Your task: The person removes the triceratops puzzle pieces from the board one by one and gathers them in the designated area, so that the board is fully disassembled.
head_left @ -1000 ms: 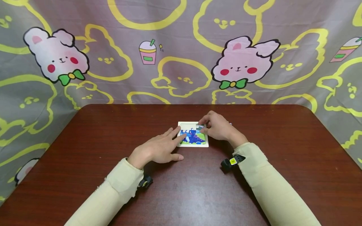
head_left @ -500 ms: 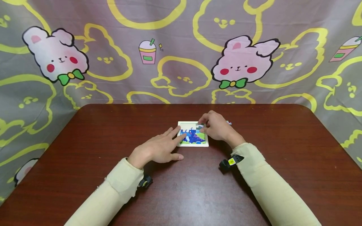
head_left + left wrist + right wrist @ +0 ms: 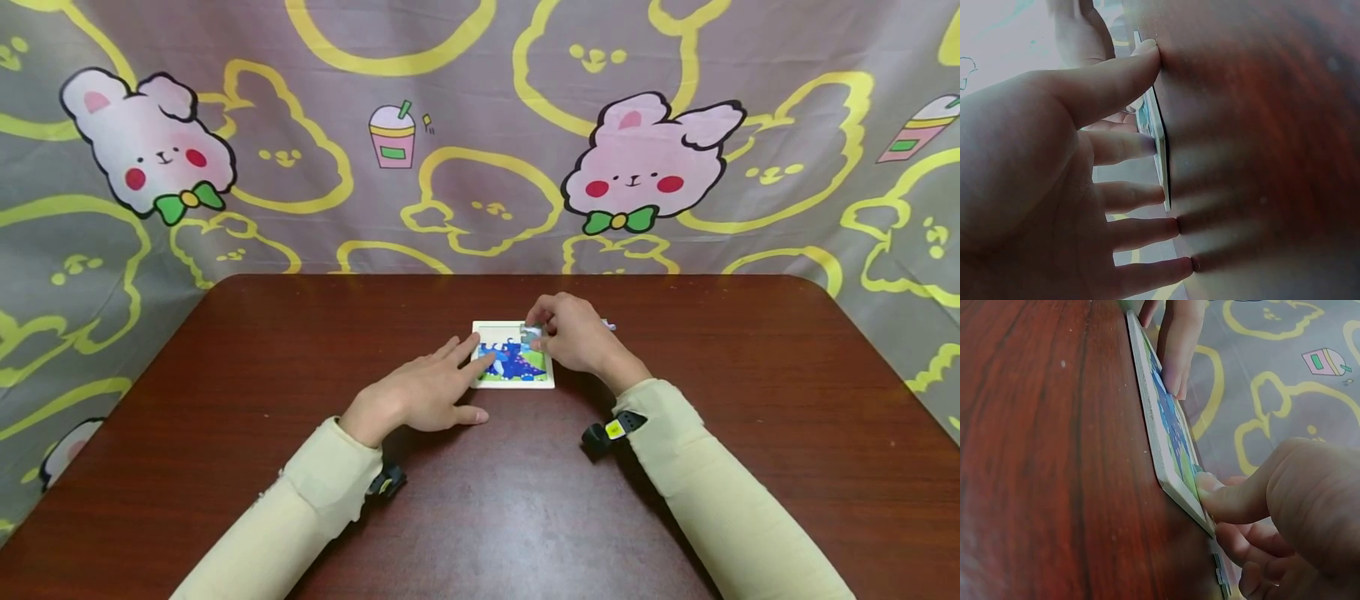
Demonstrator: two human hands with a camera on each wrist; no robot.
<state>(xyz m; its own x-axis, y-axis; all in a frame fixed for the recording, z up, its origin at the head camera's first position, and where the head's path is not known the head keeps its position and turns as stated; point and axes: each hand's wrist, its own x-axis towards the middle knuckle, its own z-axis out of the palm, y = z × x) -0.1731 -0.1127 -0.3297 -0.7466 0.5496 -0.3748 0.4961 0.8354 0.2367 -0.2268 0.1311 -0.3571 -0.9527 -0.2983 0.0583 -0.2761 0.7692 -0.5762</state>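
Observation:
A shallow white puzzle tray [image 3: 517, 386] lies on the table, its lower part filled with a blue dinosaur picture [image 3: 510, 365]. Pale bare backing shows along its upper left. My left hand [image 3: 420, 390] reaches in from the left with spread, straight fingers; its index fingertip rests on the picture, another finger touches the tray's edge. At the upper right corner, my right hand [image 3: 581, 335] pinches a grey-green puzzle piece [image 3: 529, 335] between thumb and fingers. The right wrist view shows the thumb [image 3: 1213, 487] over that corner; the piece is mostly hidden there.
Beyond the right hand, a loose puzzle piece [image 3: 608, 325] peeks out, mostly covered. In the right wrist view, thin pieces [image 3: 1220, 575] lie beside the tray. A patterned curtain [image 3: 480, 150] hangs behind the brown table [image 3: 495, 500].
The piece under my right fingers has shifted slightly at the tray's corner and shows more of its surface. My left hand stays in place.

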